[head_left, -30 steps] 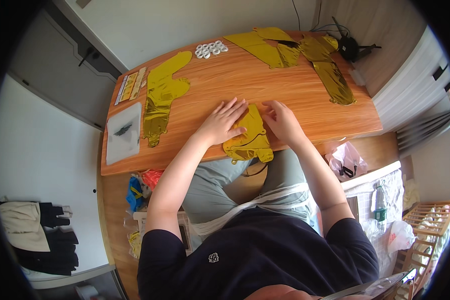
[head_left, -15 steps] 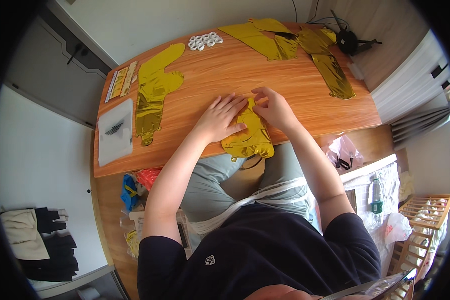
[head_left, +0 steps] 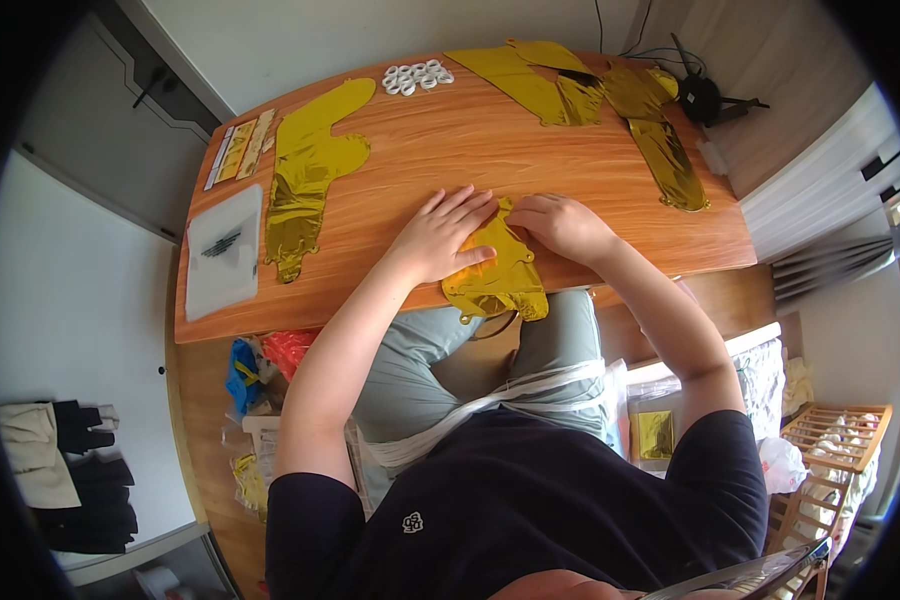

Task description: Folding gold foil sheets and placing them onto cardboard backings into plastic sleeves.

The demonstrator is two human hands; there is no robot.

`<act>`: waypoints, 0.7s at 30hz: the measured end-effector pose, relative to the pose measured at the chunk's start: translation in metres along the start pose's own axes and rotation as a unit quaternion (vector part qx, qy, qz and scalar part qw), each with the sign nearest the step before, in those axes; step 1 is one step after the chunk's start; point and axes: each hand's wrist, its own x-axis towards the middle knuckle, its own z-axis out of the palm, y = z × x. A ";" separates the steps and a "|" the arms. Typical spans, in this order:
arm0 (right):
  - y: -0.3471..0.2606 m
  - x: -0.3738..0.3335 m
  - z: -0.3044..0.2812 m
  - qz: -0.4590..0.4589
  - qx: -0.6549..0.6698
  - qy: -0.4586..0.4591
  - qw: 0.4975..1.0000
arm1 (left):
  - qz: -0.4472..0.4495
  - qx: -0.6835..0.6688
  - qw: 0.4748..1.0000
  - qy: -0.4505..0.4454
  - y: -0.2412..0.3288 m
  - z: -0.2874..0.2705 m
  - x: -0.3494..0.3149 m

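A flat gold foil balloon (head_left: 500, 283), uninflated and creased, lies at the table's near edge, its lower end hanging slightly over the edge. My left hand (head_left: 450, 237) rests flat across its upper left part, fingers stretched out and a little apart. At the balloon's upper right edge, my right hand (head_left: 567, 228) has its fingers bent and pressed together on the foil. The right fingertips are partly hidden, and a narrow tip of foil shows between the two hands.
More flat gold foil balloons lie on the table: one at left (head_left: 315, 165), one at the back (head_left: 530, 85), one at right (head_left: 665, 150). White rings (head_left: 417, 77) sit at the back. A translucent plastic sheet (head_left: 222, 255) lies front left; a black router (head_left: 700, 98) stands back right.
My right hand has come down from above onto the balloon's edge, its fingers closing there, and its elbow has swung outward. My left hand stays put. The whole view has shifted slightly.
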 end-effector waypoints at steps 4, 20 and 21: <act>0.005 0.007 -0.003 -0.115 -0.112 -0.005 0.987 | -0.003 -0.012 1.000 0.004 0.000 0.000 0.000; 0.016 0.014 0.010 -0.106 -0.143 -0.015 0.984 | -0.001 -0.025 1.000 0.017 0.000 0.002 0.002; 0.014 0.016 0.010 -0.106 -0.143 -0.014 0.984 | 0.000 -0.025 1.000 0.018 0.000 0.002 0.002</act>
